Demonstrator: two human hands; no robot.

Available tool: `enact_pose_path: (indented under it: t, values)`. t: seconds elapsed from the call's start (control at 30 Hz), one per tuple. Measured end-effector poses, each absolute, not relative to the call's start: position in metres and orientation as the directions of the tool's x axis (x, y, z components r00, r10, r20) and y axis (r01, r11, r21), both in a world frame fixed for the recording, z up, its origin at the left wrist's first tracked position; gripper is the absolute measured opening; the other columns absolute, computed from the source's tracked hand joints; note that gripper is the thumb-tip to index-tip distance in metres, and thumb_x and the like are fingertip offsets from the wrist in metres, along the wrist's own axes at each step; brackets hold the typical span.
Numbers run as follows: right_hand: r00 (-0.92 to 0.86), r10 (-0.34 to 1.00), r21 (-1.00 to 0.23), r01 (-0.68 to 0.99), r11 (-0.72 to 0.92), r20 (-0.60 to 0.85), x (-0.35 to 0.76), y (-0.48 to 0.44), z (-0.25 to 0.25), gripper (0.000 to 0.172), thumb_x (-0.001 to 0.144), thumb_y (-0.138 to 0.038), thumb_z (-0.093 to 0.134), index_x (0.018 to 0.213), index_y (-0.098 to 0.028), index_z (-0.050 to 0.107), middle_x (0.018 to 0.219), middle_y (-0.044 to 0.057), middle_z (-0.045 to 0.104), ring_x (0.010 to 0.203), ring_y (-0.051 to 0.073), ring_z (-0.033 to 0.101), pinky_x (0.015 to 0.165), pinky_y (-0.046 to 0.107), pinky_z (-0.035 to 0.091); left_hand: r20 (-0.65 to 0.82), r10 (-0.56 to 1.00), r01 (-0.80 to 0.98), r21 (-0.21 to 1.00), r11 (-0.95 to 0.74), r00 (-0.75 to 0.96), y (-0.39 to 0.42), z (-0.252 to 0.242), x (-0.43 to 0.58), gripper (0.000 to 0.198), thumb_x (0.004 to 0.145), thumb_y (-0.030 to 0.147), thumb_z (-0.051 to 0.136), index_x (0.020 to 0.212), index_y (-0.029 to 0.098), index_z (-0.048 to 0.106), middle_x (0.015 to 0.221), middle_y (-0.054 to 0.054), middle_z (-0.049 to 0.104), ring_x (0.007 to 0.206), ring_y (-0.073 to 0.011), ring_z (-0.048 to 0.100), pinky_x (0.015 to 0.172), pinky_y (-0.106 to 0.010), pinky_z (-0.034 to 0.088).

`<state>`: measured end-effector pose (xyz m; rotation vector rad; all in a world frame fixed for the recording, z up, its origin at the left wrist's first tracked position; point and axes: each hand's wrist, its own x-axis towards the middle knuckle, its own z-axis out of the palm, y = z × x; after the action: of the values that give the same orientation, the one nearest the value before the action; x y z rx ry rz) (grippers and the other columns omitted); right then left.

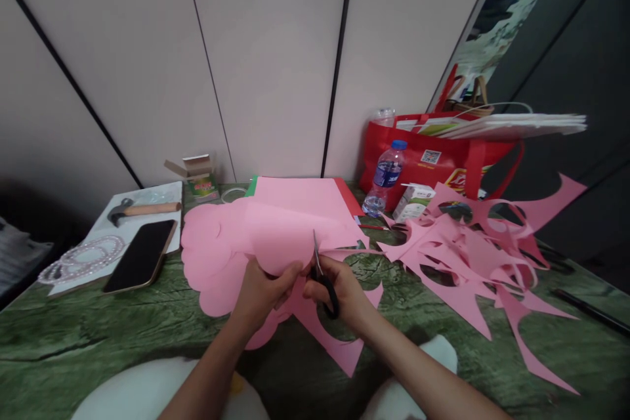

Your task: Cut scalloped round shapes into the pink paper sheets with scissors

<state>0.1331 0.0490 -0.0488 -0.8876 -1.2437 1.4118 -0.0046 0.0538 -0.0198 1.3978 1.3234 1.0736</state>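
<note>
1. L hand (pixel 263 289): fingers curled shut, pinching the lower edge of the pink sheet (pixel 275 223), thumb on top. Firm hold.
2. R hand (pixel 342 289): closed through the black loops of the scissors (pixel 322 275). Blades point up and away from the person, tips into the sheet's edge. Can't tell how far the blades are parted.
3. Pink sheet: lifted off the table at centre front, bowed toward the wall, scalloped outline on its left side. Lower part w/ curved cut-outs hangs toward the person's lap.
4. Both hands sit close together, nearly touching, just above the green tabletop (pixel 98 328).
5. Under/behind the sheet: flat pink stack w/ red and green edges showing.
6. Right of the hands: loose heap of pink offcuts (pixel 467 243), strips and pointed scraps spread to the table's right edge.
7. Behind the heap: water bottle (pixel 386 177), upright; small carton (pixel 413 201) beside it; red bag (pixel 443 157) at the wall w/ white papers (pixel 516 125) on top.
8. Left side: phone (pixel 142 254) face up, hammer (pixel 140 209), bead string (pixel 83 257), all on a white sheet. Small open box (pixel 199 177) near the wall.
9. Far right: black pen (pixel 590 310) lying flat.
</note>
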Motion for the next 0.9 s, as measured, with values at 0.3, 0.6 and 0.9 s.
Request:
enact_pose_path:
  t: [0.3,0.6,0.9]
  values:
    - [-0.219,0.973,-0.982,-0.183,0.035,0.075,0.1336,0.0483,-0.0489,0.02,0.06,-0.03,0.067,0.069,-0.017,0.054,0.049,-0.005,0.052,0.042,0.008,0.043,0.041,0.02,0.035,-0.011,1.0,0.138,0.99,0.008,0.025,0.0547,-0.0211,-0.0041,0.04,0.065,0.033,0.061,0.036,0.018,0.039,0.029,0.007,0.031,0.028,-0.0044,0.027,0.031,-0.02,0.016]
    - [-0.237,0.967,-0.98,-0.195,0.043,0.09,0.1343,0.0487,-0.0508,0.018,0.062,-0.027,0.067,0.069,-0.017,0.055,0.048,-0.007,0.049,0.041,0.008,0.045,0.042,0.019,0.036,0.018,0.999,0.131,0.991,-0.025,0.05,0.0568,-0.0252,-0.0076,0.041,0.068,0.035,0.061,0.038,0.018,0.04,0.03,0.007,0.032,0.029,-0.0046,0.027,0.033,-0.021,0.016]
    - [-0.229,0.97,-0.983,-0.182,0.039,0.081,0.1348,0.0483,-0.0502,0.021,0.062,-0.032,0.068,0.066,-0.017,0.053,0.044,-0.008,0.046,0.038,0.008,0.045,0.04,0.019,0.036,0.067,0.993,0.171,0.982,-0.082,0.092,0.0581,-0.0274,-0.0105,0.045,0.073,0.035,0.059,0.036,0.016,0.043,0.031,0.004,0.039,0.031,-0.0057,0.033,0.036,-0.022,0.022]
